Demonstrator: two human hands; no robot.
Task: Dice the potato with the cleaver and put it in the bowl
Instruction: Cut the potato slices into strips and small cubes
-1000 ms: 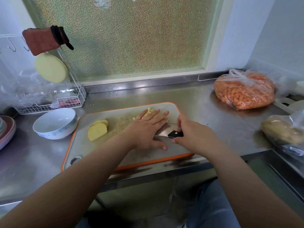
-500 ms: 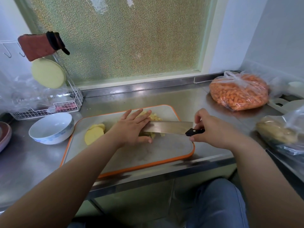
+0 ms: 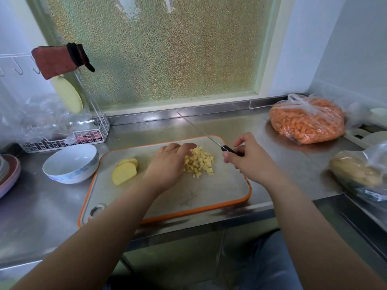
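Pale yellow potato cubes point(image 3: 199, 163) sit between your hands, light, wet, loose. Left hand point(image 3: 167, 164) lies relaxed, fingers touching them; right hand point(image 3: 249, 159) grips the cleaver point(image 3: 217, 143) handle. Scoop them, don't pinch. Bowl point(image 3: 71, 163) waits beyond your left.

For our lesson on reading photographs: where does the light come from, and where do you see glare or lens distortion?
Head view: daylight through the frosted window; soft glare on the steel counter; wide-angle lens bends the window frame; cleaver seen edge-on as a thin line.
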